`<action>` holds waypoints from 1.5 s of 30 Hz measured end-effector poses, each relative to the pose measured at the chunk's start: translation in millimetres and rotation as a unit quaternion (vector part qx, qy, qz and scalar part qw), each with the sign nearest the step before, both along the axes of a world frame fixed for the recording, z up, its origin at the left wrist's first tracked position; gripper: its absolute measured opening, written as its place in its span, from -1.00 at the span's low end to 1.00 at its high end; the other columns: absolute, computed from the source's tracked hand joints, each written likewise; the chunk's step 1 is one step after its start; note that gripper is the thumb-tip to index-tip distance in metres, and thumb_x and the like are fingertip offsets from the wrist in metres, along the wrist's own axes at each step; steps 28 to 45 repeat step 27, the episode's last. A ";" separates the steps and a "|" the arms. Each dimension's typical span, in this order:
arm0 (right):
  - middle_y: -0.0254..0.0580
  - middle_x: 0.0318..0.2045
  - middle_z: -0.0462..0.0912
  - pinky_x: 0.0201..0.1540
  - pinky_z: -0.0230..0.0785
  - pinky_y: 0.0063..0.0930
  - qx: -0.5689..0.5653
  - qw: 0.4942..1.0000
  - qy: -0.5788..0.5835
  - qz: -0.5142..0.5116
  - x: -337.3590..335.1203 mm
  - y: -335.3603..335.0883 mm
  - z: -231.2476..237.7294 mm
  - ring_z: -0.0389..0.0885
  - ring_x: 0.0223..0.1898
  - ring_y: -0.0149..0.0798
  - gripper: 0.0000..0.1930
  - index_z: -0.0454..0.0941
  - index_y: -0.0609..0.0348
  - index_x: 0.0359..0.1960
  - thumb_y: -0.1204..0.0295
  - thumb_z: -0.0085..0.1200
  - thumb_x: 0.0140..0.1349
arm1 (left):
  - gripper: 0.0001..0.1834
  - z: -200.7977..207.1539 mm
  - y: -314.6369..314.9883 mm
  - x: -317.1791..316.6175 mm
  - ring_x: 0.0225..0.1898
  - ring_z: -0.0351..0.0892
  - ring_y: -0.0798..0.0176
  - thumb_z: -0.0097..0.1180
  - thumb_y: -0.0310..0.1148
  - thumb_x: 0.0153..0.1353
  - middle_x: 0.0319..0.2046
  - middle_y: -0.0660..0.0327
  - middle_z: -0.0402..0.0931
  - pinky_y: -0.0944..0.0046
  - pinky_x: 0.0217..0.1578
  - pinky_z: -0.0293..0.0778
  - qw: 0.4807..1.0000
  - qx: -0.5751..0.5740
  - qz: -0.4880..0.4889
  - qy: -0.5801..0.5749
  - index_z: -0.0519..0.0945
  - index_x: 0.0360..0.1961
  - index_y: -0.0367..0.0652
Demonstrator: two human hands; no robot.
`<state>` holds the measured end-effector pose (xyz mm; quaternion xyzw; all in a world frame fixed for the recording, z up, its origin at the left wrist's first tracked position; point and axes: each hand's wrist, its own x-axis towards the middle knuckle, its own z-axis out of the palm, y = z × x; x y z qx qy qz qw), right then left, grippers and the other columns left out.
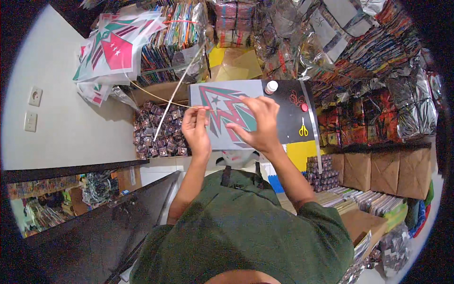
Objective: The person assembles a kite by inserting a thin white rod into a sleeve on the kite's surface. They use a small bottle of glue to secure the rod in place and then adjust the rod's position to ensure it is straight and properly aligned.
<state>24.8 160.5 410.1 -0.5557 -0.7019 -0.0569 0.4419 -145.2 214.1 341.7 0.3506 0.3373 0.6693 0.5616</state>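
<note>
Your right hand (257,124) covers the middle of the printed kite sheet (226,108), so you cannot see where the red and green pattern meets under the palm. Your left hand (196,128) hides the near end of the thin bamboo stick (176,90), and whether its fingertips pinch the stick or the sheet's edge is too small to tell. The green shirt (246,227) fills the lower centre and blocks the board's (288,118) near edge. The small yellow scissors (303,128) are too tiny to make out the blades. The shiny packets (378,52) at upper right smear toward the dark rim.
</note>
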 end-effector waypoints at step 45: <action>-0.15 -0.29 0.61 -0.09 0.44 -0.29 -0.064 0.984 0.161 0.031 168.7 -16.4 -15.1 0.55 -0.23 -0.16 -0.46 0.61 0.13 0.17 0.44 0.39 0.09 | -0.90 34.2 -25.4 148.9 -0.40 0.37 0.48 0.22 -0.46 0.36 -0.20 0.22 0.58 0.47 -0.38 0.34 0.992 0.111 0.063 0.006 0.56 -0.15 -0.16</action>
